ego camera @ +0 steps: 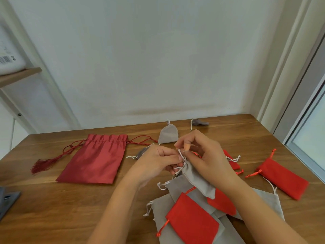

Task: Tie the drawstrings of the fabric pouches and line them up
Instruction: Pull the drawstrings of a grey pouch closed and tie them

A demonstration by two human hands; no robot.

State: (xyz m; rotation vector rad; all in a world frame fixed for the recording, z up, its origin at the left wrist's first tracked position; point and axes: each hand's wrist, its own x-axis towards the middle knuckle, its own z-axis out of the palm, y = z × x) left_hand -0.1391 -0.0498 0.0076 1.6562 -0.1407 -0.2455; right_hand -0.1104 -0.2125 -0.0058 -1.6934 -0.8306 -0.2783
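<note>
1. Two bare hands meet above the middle of a brown wooden counter (52, 208).
2. The left hand (154, 164) and right hand (205, 155) each pinch the white drawstring (181, 154) of a small grey velvet pouch (198, 180), which is lifted over a near pile of grey and red fabric pouches (191, 221).
3. A large dark red satin pouch (95, 159) lies flat to the left.

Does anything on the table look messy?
Yes. Up front, the grey fabric pouches and red fabric pouches lie heaped crookedly over one another, not lined up. A small dark grey pouch lies sideways farther back.
</note>
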